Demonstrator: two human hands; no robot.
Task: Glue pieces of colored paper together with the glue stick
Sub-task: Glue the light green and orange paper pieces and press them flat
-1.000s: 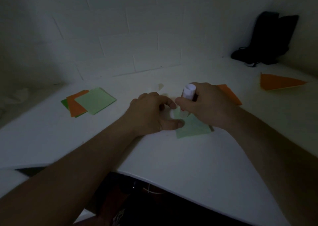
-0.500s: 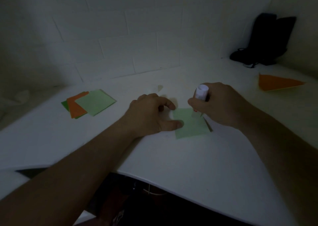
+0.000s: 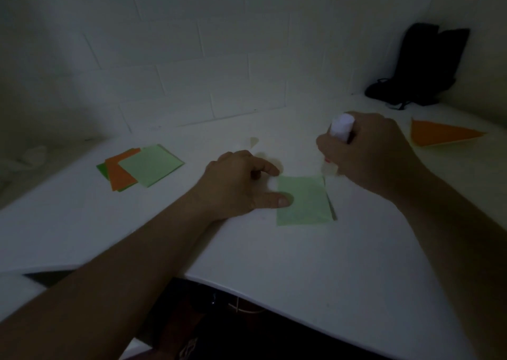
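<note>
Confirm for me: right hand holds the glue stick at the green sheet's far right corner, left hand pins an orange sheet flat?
Not quite. In the head view the left hand pins the same light green sheet, not an orange one. The right hand does hold the glue stick at its far right corner.

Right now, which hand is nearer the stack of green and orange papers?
Left. The left hand rests just right of the paper stack; the right hand, holding the glue stick, is farther right.

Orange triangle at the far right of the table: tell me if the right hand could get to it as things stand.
Probably yes. The orange triangle lies flat just beyond the right hand, with only bare table between. But its fingers are wrapped round the glue stick, so that would need setting down first.
</note>
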